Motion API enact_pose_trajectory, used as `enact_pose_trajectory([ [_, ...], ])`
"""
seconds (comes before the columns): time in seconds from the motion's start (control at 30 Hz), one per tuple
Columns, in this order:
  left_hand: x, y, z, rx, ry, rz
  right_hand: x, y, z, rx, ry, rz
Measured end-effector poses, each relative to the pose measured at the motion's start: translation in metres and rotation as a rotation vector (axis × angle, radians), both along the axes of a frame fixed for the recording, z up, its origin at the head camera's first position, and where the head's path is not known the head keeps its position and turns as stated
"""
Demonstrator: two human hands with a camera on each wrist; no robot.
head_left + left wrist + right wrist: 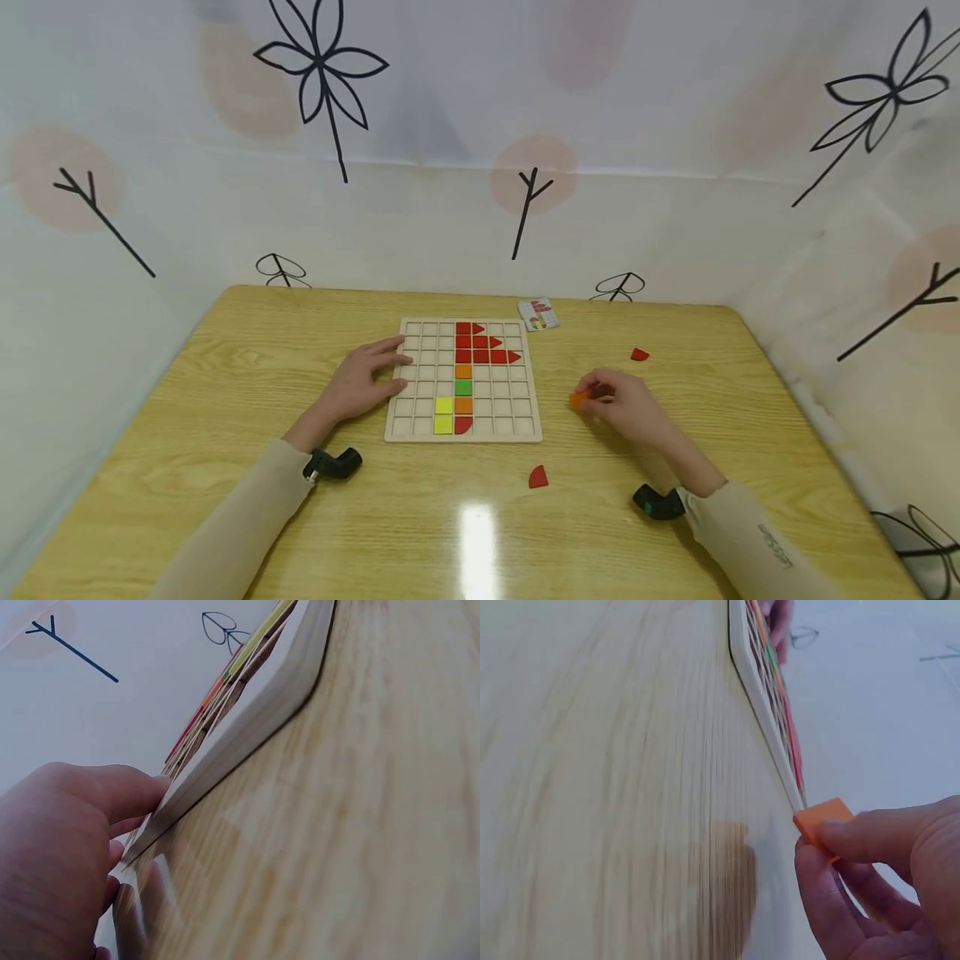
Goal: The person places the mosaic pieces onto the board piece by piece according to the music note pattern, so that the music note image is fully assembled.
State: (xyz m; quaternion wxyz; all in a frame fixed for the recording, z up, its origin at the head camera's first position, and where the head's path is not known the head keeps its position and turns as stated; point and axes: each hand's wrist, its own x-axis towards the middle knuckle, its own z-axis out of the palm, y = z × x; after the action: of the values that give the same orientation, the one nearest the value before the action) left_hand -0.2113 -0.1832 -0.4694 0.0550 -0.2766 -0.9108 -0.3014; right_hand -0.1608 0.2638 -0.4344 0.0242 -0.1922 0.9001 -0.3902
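A square wooden grid board (495, 408) lies on the table, with red, orange, green and yellow tiles in some of its cells. My left hand (362, 379) rests at the board's left side, fingers spread over the edge; in the left wrist view the thumb (135, 791) touches the rim. To the right of the board, my right hand (626, 407) pinches an orange square tile (825, 817) between thumb and fingers, raised above the table. A red quarter-circle tile (538, 477) lies in front of the board. Another red quarter-circle tile (639, 355) lies beyond the right hand.
A small pattern card (538, 314) with a coloured grid picture lies at the board's back right corner. The wooden table (225, 400) meets a pale curtain (450, 225) with drawn flowers at its back edge.
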Motion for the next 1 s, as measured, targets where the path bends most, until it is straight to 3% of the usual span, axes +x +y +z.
enact_pose_trajectory([
  [0.17,0.000,-0.001,-0.001,0.007,-0.003,-0.008,-0.004,-0.026,0.000,-0.062,-0.046,-0.019],
  [0.33,0.000,0.000,-0.002,0.011,0.002,-0.008,-0.010,-0.055,0.006,-0.097,-0.036,-0.013],
  [0.73,0.001,0.001,0.002,0.013,0.017,-0.009,-0.027,-0.114,0.017,-0.139,-0.137,0.132],
  [1.0,0.001,0.001,0.002,0.014,0.013,-0.001,-0.039,-0.151,0.015,-0.117,-0.141,0.229],
])
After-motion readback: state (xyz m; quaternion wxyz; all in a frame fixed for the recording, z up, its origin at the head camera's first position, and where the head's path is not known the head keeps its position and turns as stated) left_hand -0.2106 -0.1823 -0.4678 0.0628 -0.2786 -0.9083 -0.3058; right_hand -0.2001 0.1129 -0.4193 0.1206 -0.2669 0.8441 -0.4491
